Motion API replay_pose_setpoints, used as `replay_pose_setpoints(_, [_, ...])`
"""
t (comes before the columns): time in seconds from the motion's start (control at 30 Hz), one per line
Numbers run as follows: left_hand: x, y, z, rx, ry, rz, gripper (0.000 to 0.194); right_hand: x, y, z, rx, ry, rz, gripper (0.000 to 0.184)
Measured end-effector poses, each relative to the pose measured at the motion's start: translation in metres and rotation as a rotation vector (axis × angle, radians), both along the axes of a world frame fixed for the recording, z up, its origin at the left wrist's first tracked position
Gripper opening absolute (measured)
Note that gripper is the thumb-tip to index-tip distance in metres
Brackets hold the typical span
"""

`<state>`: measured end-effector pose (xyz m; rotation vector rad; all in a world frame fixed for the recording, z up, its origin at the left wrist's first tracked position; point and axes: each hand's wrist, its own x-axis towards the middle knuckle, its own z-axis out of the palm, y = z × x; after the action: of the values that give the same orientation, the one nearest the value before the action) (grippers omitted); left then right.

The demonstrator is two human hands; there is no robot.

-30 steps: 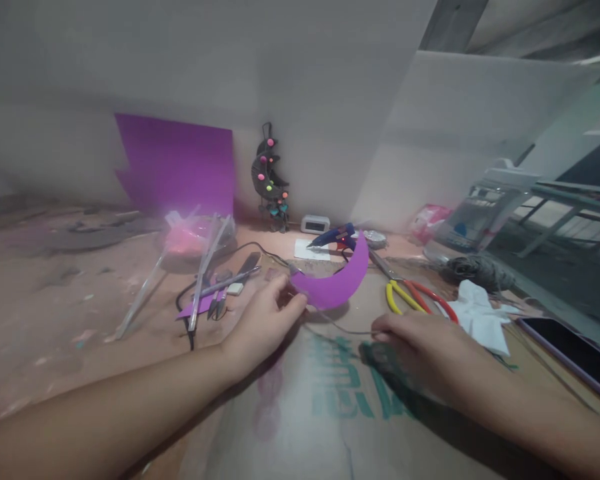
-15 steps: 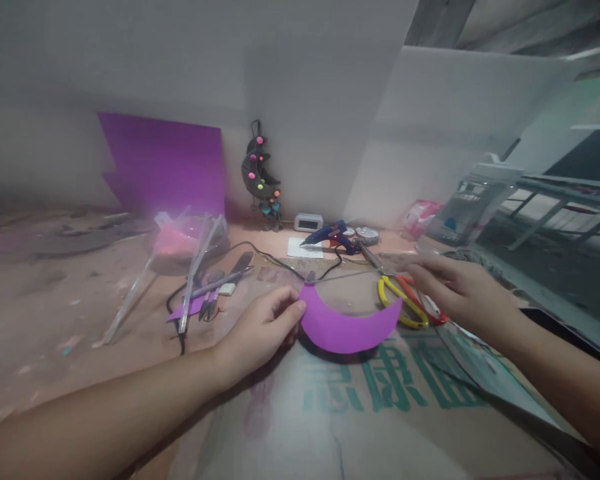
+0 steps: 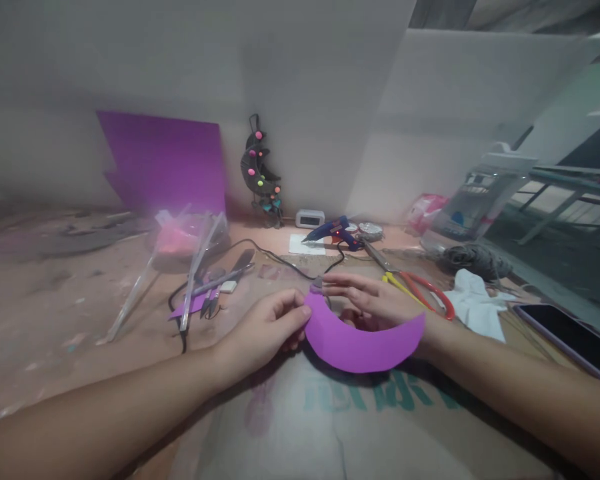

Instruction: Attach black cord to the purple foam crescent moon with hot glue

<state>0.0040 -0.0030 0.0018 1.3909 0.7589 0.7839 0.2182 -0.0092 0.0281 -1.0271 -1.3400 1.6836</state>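
A purple paper crescent (image 3: pixel 363 347) is held over the cardboard, its two tips pointing up. My left hand (image 3: pixel 277 320) pinches it near its left tip, thumb in front. A small grey piece (image 3: pixel 317 283) sits at that tip. Behind the crescent's inner curve is my right hand (image 3: pixel 367 300), fingers stretched leftward with the fingertips close to the grey piece. Whether they touch it I cannot tell, and part of this hand is hidden by the paper. Beyond my right wrist lie scissors (image 3: pixel 433 293) with red and yellow handles.
A blue glue gun (image 3: pixel 333 230) rests over a white card (image 3: pixel 307 245) by the wall. A decorated dark crescent (image 3: pixel 255 167) leans there, near a purple sheet (image 3: pixel 170 160). Glue sticks (image 3: pixel 200 273) lie left; grey yarn (image 3: pixel 475 260), white tissue (image 3: pixel 473 303) and a phone (image 3: pixel 570 333) right.
My right hand has moved left from beside the scissors to behind the crescent, near its left tip. My left hand still holds the crescent, which has shifted slightly right and down in view.
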Motion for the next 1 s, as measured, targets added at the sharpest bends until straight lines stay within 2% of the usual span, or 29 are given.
replay_pose_setpoints(0.13, [0.000,0.001,0.000,0.030,0.097,0.002,0.023,-0.007,0.003,-0.013,-0.006,-0.052,-0.004,0.053])
replay_pose_setpoints(0.37, [-0.001,0.001,-0.001,0.043,0.246,-0.028,0.018,-0.009,-0.007,-0.013,0.098,-0.316,-0.010,0.035])
replay_pose_setpoints(0.47, [0.000,-0.001,0.000,0.069,0.237,-0.037,0.020,-0.012,-0.010,-0.013,0.211,-0.434,-0.005,0.025])
replay_pose_setpoints(0.67, [0.000,-0.002,0.001,0.135,0.168,-0.024,0.025,-0.014,-0.011,-0.010,0.289,-0.529,0.049,0.027])
replay_pose_setpoints(0.83, [0.000,-0.001,0.000,0.069,0.189,-0.033,0.027,-0.011,-0.010,-0.014,0.297,-0.417,0.059,0.026])
replay_pose_setpoints(1.0, [0.000,0.000,0.000,0.066,0.196,-0.001,0.026,-0.009,-0.012,-0.019,0.290,-0.280,0.008,0.025])
